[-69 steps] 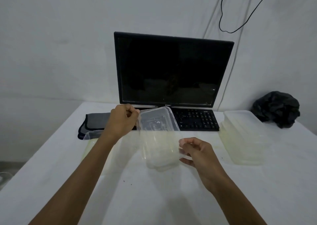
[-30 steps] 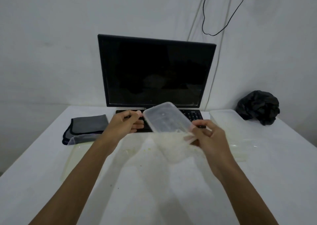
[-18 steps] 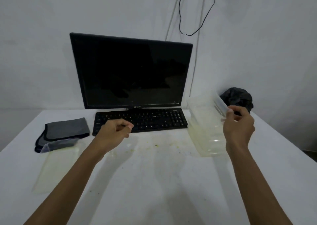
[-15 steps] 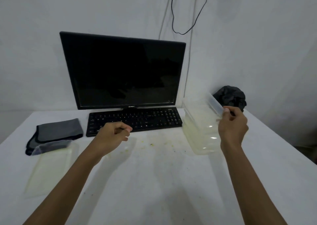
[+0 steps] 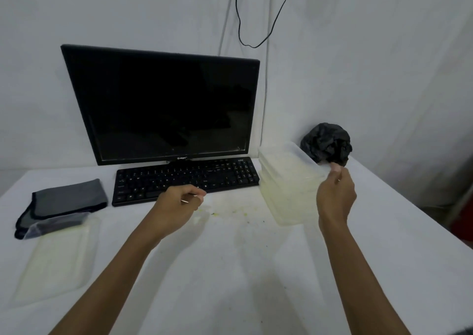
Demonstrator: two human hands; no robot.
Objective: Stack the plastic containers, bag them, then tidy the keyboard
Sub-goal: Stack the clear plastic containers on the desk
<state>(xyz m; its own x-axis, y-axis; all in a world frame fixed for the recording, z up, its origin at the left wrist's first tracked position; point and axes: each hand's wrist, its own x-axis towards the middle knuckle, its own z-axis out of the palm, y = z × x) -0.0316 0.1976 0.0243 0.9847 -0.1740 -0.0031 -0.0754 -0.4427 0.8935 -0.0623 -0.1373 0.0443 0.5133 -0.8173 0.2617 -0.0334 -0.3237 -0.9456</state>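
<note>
A clear plastic container (image 5: 294, 159) sits tilted on top of a stack of clear containers (image 5: 286, 201) right of the keyboard. My right hand (image 5: 335, 196) pinches its near right rim. My left hand (image 5: 180, 203) hovers in front of the black keyboard (image 5: 184, 178), fingers loosely curled and holding nothing. Clear flat lids (image 5: 55, 255) lie at the table's left. A crumpled black bag (image 5: 326, 141) rests at the back right, behind the stack.
A black monitor (image 5: 163, 104) stands behind the keyboard. A folded grey cloth (image 5: 66, 200) lies left of the keyboard, partly under the lids. Yellowish crumbs (image 5: 230, 212) speckle the white table (image 5: 230, 283). A black cable (image 5: 256, 15) hangs on the wall.
My left hand let go of the container and my right hand carried it rightwards onto the stack. The view has turned to the right.
</note>
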